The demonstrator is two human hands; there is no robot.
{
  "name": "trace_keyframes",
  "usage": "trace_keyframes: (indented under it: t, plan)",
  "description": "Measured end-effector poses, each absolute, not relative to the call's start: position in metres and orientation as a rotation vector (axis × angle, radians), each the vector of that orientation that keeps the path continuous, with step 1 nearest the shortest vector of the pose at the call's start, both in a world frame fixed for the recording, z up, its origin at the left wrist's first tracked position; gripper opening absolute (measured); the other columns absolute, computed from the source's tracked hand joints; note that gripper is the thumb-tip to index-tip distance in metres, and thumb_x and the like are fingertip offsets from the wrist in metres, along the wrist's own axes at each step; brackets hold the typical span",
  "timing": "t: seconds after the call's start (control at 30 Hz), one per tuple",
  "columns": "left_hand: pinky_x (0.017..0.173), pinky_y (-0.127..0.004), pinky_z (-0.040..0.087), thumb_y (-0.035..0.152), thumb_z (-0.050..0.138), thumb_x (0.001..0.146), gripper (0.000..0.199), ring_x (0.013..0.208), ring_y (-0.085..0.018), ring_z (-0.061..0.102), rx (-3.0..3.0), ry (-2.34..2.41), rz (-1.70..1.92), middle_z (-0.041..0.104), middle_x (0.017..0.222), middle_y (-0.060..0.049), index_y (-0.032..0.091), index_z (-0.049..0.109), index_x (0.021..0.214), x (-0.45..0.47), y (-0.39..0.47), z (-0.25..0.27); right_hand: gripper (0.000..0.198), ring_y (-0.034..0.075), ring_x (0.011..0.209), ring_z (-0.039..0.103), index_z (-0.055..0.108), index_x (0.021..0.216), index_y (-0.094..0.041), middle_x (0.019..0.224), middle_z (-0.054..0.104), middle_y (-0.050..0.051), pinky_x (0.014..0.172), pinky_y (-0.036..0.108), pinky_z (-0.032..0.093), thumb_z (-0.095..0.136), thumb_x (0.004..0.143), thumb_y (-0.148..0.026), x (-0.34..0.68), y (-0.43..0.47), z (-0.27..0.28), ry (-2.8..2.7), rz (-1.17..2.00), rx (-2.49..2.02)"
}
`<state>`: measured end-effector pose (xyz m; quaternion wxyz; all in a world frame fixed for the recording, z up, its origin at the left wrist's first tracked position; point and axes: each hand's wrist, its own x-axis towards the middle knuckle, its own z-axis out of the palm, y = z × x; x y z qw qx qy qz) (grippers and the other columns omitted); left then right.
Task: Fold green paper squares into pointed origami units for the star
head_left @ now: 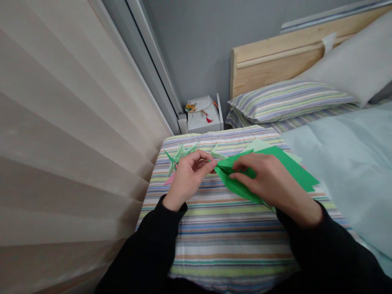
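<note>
Between my hands is a partly folded sheet of green paper [234, 185], held a little above the striped cloth. My left hand [191, 171] pinches its left corner between thumb and fingers. On the right, my right hand [266, 173] grips the folded layers, its thumb and fingers closed on the paper. Just beyond my left hand lie several folded green paper pieces [179, 154] with pointed tips, and a bit of pink paper [170, 179] shows beside them. Behind my right hand, flat green sheets [289, 165] are partly hidden by it.
A striped cloth [226, 241] covers the surface before me. At the far end stands a small white cabinet [203, 122] holding small trinkets. Pleated curtains [76, 155] hang close on the left. To the right is a bed with a pale blue quilt [346, 151] and a striped pillow [290, 100].
</note>
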<state>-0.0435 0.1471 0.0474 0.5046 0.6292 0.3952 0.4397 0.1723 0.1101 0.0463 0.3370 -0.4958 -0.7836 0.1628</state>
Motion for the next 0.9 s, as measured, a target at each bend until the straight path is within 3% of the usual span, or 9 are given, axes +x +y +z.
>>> trace_keyframes:
  t: [0.2, 0.5, 0.7, 0.9]
  plan:
    - [0.074, -0.029, 0.061, 0.044, 0.087, 0.076, 0.035, 0.074, -0.013, 0.065, 1.470, 0.973, 1.047, 0.064, 0.079, 0.000, 0.016, 0.066, 0.081, -0.040, 0.147, 0.045, 0.007, 0.028, 0.077, 0.072, 0.071, 0.097, -0.020, 0.087, 0.079, 0.009, 0.068, 0.035, 0.040, 0.073, 0.091, -0.024, 0.166, 0.110, 0.039, -2.092, 0.394, -1.480]
    - [0.072, -0.024, 0.057, 0.041, 0.089, 0.076, 0.034, 0.072, -0.011, 0.063, 1.463, 0.988, 1.025, 0.062, 0.078, 0.001, 0.015, 0.067, 0.081, -0.038, 0.147, 0.040, 0.023, 0.024, 0.082, 0.071, 0.075, 0.091, -0.018, 0.089, 0.076, 0.010, 0.070, 0.033, 0.041, 0.057, 0.102, -0.024, 0.157, 0.111, 0.034, -2.166, 0.248, -1.400]
    - [0.070, -0.024, 0.059, 0.041, 0.090, 0.073, 0.036, 0.069, -0.010, 0.064, 1.436, 0.959, 1.060, 0.063, 0.077, 0.002, 0.015, 0.067, 0.080, -0.037, 0.149, 0.037, 0.016, 0.022, 0.080, 0.069, 0.073, 0.089, -0.017, 0.087, 0.074, 0.007, 0.070, 0.032, 0.043, 0.061, 0.099, -0.018, 0.156, 0.111, 0.032, -2.103, 0.228, -1.350]
    - [0.068, -0.024, 0.056, 0.028, 0.082, 0.080, 0.019, 0.069, -0.011, 0.063, 1.531, 0.932, 1.079, 0.064, 0.075, 0.001, 0.015, 0.067, 0.078, -0.034, 0.147, 0.038, 0.013, 0.023, 0.085, 0.069, 0.073, 0.105, -0.014, 0.096, 0.072, 0.010, 0.076, 0.034, 0.050, 0.066, 0.099, -0.022, 0.155, 0.110, 0.031, -2.007, 0.229, -1.172]
